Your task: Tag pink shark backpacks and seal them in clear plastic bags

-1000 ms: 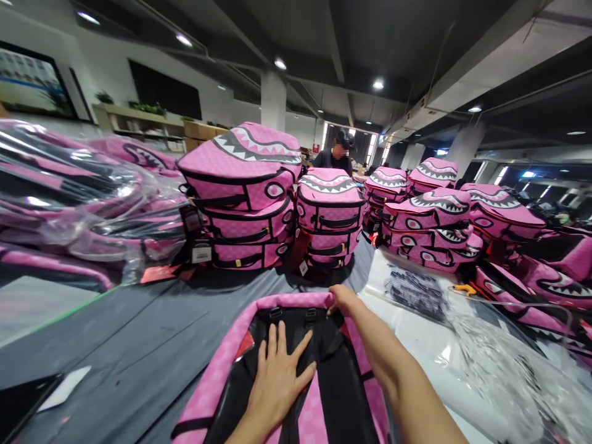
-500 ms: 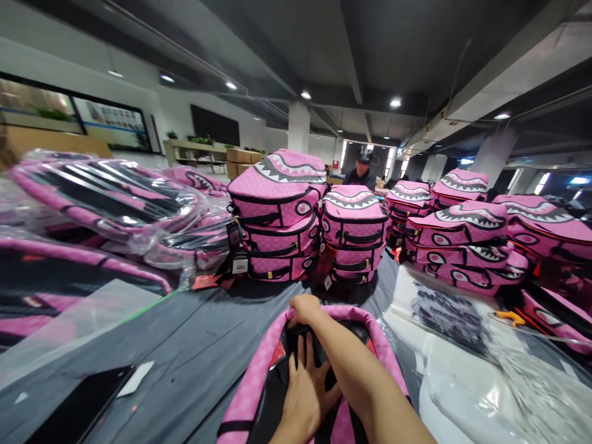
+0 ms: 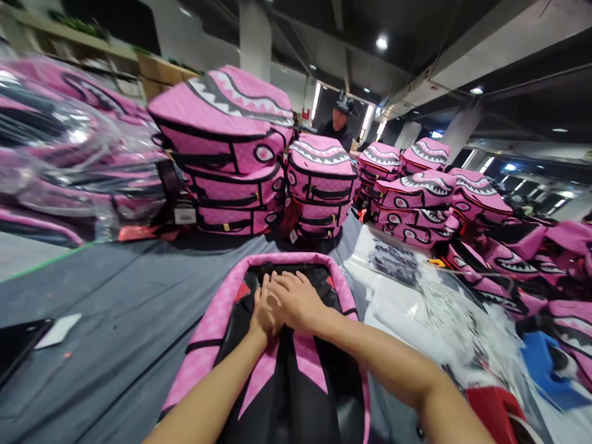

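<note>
A pink and black backpack point(image 3: 213, 320) lies in front of me with its black strap side up and its pink checked border around the edge. My left hand point(image 3: 266, 311) rests on the black upper back panel near the straps, fingers pointing toward the top, partly covered. Across it lies my right hand point(image 3: 298, 302), fingers stretched out and flat, overlapping the left near the top of the straps. Neither hand appears to grip anything. Pink-and-black shoulder straps point(image 3: 311, 361) run down from below the hands.
Stacked pink shark-mouth backpacks point(image 3: 226, 148) stand ahead. Plastic-wrapped bags point(image 3: 78, 154) lie at left, near a black flat device point(image 3: 21, 345). White plastic bags point(image 3: 398, 308), a red tape dispenser point(image 3: 494, 407) and a blue one point(image 3: 550, 370) are at right. A person point(image 3: 340, 123) stands beyond.
My right hand has let go of the backpack's top edge and come down over my left hand on the panel. The view has turned right and downward.
</note>
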Available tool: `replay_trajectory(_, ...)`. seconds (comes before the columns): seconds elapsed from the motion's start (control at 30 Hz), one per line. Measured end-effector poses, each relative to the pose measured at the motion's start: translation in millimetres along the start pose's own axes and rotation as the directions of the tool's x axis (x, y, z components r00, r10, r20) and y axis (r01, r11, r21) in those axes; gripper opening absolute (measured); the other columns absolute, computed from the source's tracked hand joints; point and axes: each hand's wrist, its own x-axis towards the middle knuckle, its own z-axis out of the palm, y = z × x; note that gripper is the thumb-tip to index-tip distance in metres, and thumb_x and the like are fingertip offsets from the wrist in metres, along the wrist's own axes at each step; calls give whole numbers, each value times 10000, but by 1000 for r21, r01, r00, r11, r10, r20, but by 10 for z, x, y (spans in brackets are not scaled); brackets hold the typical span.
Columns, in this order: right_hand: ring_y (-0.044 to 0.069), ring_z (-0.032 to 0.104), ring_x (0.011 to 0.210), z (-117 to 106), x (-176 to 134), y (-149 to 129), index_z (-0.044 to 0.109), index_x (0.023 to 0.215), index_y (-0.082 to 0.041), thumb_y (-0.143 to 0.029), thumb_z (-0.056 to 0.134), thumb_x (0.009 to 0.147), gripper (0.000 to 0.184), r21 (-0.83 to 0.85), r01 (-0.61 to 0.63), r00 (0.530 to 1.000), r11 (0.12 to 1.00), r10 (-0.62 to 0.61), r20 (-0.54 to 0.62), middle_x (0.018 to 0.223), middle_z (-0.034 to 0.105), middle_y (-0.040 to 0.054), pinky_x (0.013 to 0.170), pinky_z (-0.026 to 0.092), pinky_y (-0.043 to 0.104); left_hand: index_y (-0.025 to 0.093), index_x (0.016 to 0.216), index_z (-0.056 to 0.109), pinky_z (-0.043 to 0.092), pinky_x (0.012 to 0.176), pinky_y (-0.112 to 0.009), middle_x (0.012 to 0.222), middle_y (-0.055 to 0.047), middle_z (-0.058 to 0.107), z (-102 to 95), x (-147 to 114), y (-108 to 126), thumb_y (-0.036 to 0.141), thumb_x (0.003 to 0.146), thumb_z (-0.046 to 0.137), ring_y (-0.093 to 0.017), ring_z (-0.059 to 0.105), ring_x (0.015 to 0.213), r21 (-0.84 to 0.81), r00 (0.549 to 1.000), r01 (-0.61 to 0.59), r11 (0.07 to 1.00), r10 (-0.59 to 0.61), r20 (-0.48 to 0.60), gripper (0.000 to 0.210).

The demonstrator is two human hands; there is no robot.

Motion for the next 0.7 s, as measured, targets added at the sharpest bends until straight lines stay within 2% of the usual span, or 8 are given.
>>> replay_trajectory(0.1,245,477,1384,142,-655,-98,559,1354,-176,-384,564,998,412,15,47,997,999,-46,-64,1415,615,107,1223,268,470,23,1489,431,270,1200,-598,1583,-243,424,12,57,-61,311,986,266,-386,266,1527,-94,994,37,995,-46,-98,603)
replay_trajectory(0.2,271,480,1388,415,-879,-135,548,1372,-122,-341,506,1016,420,2,-69,995,998,69,-68,1457,585,147,1175,339,497,75,1377,543,268,1188,-628,1425,-221,596,-142,-29,-10,196,957,193,-342,425,1444,-153,990,-21,988,-1,-142,561)
replay_trajectory(0.33,275,459,1406,660,-765,-84,565,1364,-117,-307,482,1023,399,-30,-84,996,996,84,-21,1473,573,159,1049,455,458,239,1025,679,521,963,-337,1082,-46,744,-556,-626,192,370,975,336,-200,678,1020,-268,950,-290,919,310,35,370)
replay_trajectory(0.37,278,470,1394,684,-732,-78,571,1354,-116,-301,478,1024,389,-39,-80,997,996,79,-12,1471,574,161,1015,473,450,266,924,668,538,851,-269,953,3,737,-638,-814,229,412,976,378,-163,676,876,-324,891,-384,864,439,114,329)
replay_trajectory(0.43,288,479,1381,698,-691,-84,555,1364,-102,-304,466,1032,399,-49,-81,996,996,79,-31,1492,553,165,989,480,456,263,833,617,508,748,-249,839,27,682,-692,-1139,251,408,979,449,-148,618,754,-397,651,-611,685,720,240,266)
replay_trajectory(0.47,293,476,1381,690,-682,-92,545,1368,-91,-313,462,1036,407,-48,-85,995,995,83,-51,1496,547,170,990,475,463,255,830,598,496,736,-255,822,21,664,-651,-1258,235,370,985,446,-151,595,740,-379,600,-671,637,767,228,246)
replay_trajectory(0.57,276,478,1384,606,-688,-114,565,1325,-115,-303,457,1046,353,9,-122,988,993,122,-94,1466,575,162,1008,455,457,237,818,579,497,760,-313,791,-32,639,-332,-1433,118,202,969,317,-193,559,745,-246,616,-741,625,778,122,304)
replay_trajectory(0.7,196,619,1215,340,-840,-168,573,1280,-184,-208,422,1039,286,190,-158,961,969,195,-196,1296,696,99,1076,395,419,234,841,644,516,888,-384,854,-77,667,29,-1451,-29,174,909,351,-240,580,855,-166,652,-730,663,748,126,306)
